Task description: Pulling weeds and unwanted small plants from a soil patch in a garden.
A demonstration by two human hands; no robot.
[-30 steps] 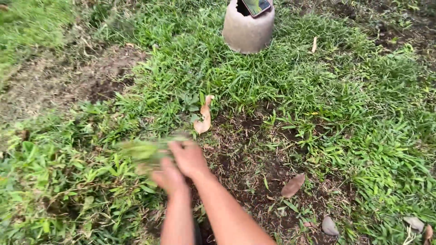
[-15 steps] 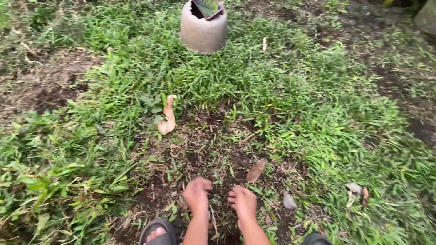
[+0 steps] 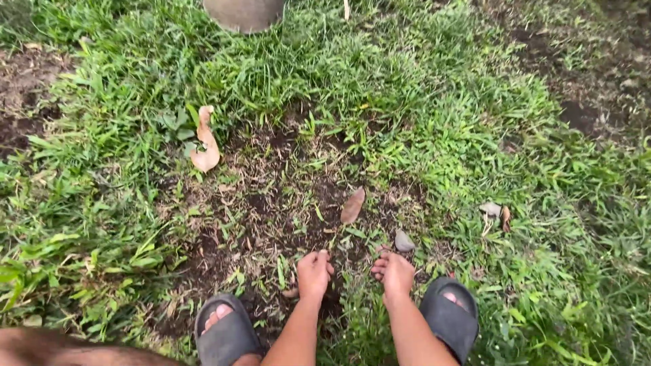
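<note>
Gripping low works best — left hand [image 3: 315,272] and right hand [image 3: 394,271] both curl closed on short grass tufts [image 3: 352,254] in the bare soil patch [image 3: 271,210], between two grey sandals [image 3: 227,332] — pull from the roots.

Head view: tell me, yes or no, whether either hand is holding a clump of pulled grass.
No: the left hand and right hand press on the bare soil patch, holding no clump.

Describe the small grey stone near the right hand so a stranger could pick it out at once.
Start at the bare soil patch in the grass. Just above the right hand lies the stone. It is grey and smooth, unlike the longer brown dry leaf up-left of it.
</note>
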